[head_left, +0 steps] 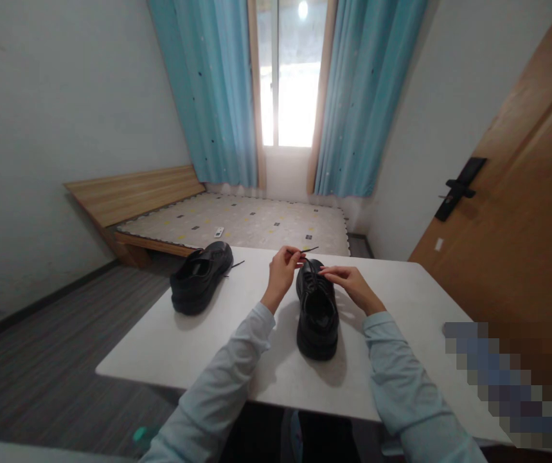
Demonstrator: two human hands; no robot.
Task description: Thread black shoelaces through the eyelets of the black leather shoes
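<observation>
Black leather lace-up shoe (pixel 317 308) set on white table (pixel 237 334), thin black lace end (pixel 310 249) pinched by left hand (pixel 283 270), right hand (pixel 347 283) fingertips together at eyelets, second black shoe (pixel 201 276) well apart, no legible markings.

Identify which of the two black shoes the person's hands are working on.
The shoe in front of the person, its lace pinched by the left hand; the right hand touches it. The other shoe sits apart, untouched.

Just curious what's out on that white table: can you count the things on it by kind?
Black shoes: 2, one under the hands and one off to the left
Shoelace ends: 2, one pinched in the left hand at, one loose by the left shoe
Total: 4
The right hand rests on the near shoe.
</observation>
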